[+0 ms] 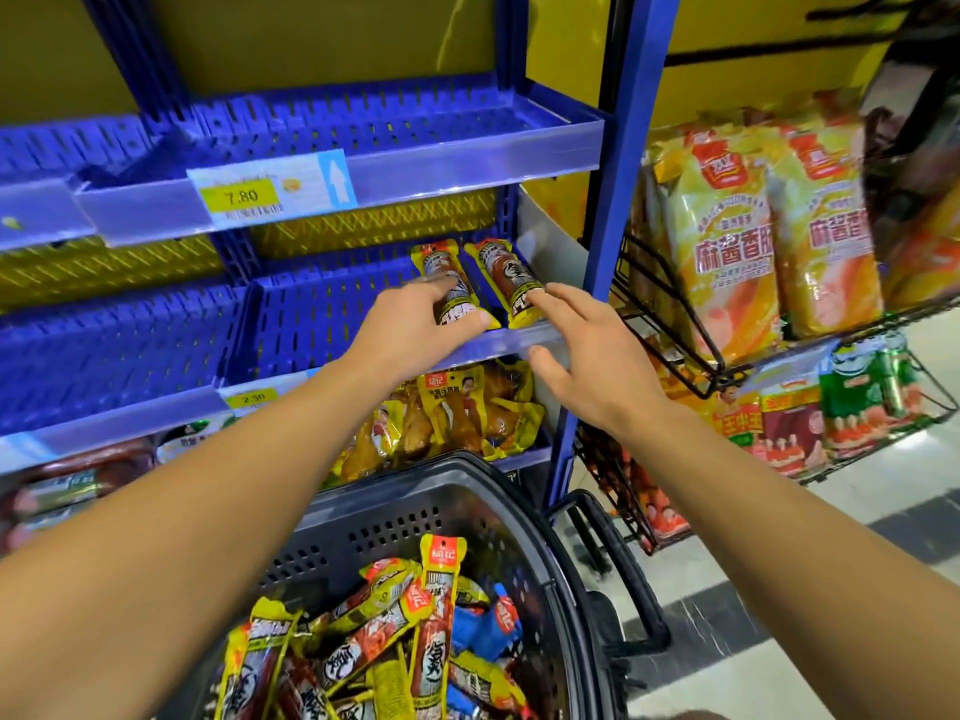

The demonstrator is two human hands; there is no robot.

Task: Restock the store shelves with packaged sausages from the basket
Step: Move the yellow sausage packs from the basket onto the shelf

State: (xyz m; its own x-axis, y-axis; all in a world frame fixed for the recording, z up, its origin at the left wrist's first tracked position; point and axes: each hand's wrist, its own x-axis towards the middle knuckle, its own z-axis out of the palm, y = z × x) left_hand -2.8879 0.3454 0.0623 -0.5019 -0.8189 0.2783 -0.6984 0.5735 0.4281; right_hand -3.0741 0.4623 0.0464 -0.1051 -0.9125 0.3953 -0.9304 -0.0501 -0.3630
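The blue shelf unit (pixel 332 314) fills the upper left; its middle tier is nearly bare except at the right end, where two packaged sausages lie side by side. The tier below already carries yellow packs (pixel 457 413). To the right, apart from the unit, a wire rack (pixel 670 324) holds big orange bags.

At the bottom centre sits the dark basket (pixel 467 517), loaded w/ many more sausage sticks (pixel 395 631) in a loose jumble, directly under both forearms (so each reload means dropping the hands down and back toward the body).

On the shelf, both sausages run w/ their long axis front to back, near ends at the front lip, far ends pointing into the shelf. The left sausage (pixel 441 275) sits just beside the right sausage (pixel 506 275); whether they touch can't be told.

The left hand (pixel 410 330) is curled around the near end of the left sausage, thumb at its front tip, fingers over the top: a closed grip on it. The right hand (pixel 582 356) is spread wide, holding nothing, w/ only a fingertip touching the near end of the right sausage, thumb hanging in front of the shelf lip.

Judgement: this is a placing and squaring-up step, w/ restocking barely started. The empty right hand is the freer one for the next pickup from the basket.
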